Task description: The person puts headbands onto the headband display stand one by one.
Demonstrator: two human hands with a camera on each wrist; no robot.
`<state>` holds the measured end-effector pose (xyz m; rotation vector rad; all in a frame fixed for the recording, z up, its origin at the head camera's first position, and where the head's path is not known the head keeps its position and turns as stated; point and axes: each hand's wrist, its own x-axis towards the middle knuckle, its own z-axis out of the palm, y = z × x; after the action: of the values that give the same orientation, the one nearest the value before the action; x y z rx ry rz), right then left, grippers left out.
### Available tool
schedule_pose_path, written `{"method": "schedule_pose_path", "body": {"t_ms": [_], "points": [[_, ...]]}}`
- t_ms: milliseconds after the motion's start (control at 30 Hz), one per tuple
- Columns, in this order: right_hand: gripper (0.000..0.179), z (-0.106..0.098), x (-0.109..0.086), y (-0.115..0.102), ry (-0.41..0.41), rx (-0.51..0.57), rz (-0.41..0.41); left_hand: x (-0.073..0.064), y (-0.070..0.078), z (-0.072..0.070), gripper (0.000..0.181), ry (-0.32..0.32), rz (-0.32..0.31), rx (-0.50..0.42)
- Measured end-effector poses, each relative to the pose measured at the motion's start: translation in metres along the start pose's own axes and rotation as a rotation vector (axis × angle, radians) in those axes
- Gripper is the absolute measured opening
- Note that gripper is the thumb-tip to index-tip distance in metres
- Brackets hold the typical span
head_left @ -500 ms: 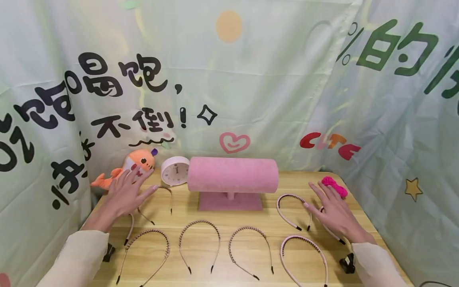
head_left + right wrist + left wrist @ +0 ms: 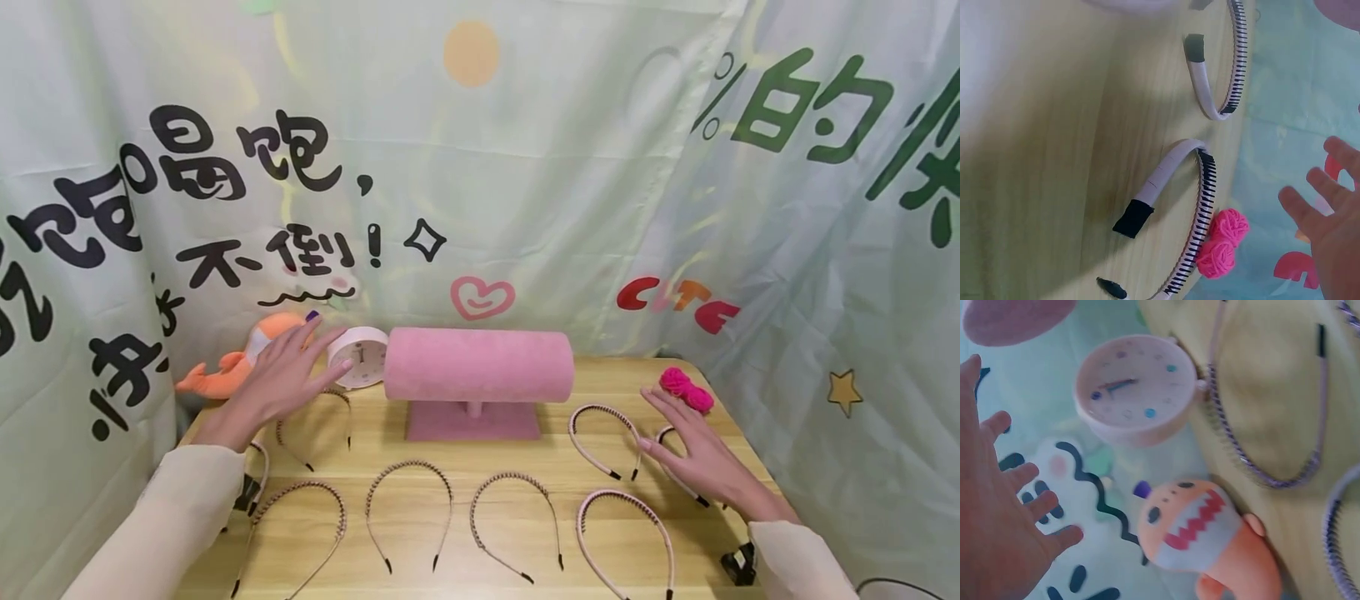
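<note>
My left hand (image 2: 281, 379), fingers spread and holding nothing, hovers over the back left of the table. In the head view it overlaps an orange plush toy (image 2: 221, 375) and the edge of a round white clock (image 2: 363, 346). Below it lies a thin braided headband (image 2: 347, 408). My right hand (image 2: 697, 454), also empty with fingers extended, is raised above the back right. It partly covers a pale pink toothed headband (image 2: 1200, 187). Another pink headband (image 2: 592, 450) lies just left of its thumb, and a bright pink yarn bundle (image 2: 686, 389) lies beyond its fingers.
A pink velvet roll stand (image 2: 480, 364) stands at the back middle of the wooden table (image 2: 465, 454). Along the front lie several headbands, including a braided one (image 2: 408, 467) and a pink one (image 2: 626, 496). A printed cloth curtain (image 2: 555, 208) hangs behind and at both sides.
My left hand has moved right and slightly up, from over the plush toy's face toward the clock. The right hand has shifted slightly toward me. The head view has turned a little right.
</note>
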<state>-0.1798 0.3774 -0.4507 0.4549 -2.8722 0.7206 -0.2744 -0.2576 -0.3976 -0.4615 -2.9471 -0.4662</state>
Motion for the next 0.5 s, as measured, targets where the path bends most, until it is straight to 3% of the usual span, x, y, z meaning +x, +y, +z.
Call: {"method": "schedule_pose_path", "body": {"t_ms": [233, 500], "points": [[0.081, 0.0, -0.011, -0.005, -0.031, 0.042, -0.011, 0.018, 0.022, -0.007, 0.077, -0.025, 0.059, -0.102], [0.07, 0.007, -0.02, -0.008, -0.022, 0.087, -0.021, 0.034, 0.042, -0.005, 0.07, -0.032, 0.162, -0.232]]}}
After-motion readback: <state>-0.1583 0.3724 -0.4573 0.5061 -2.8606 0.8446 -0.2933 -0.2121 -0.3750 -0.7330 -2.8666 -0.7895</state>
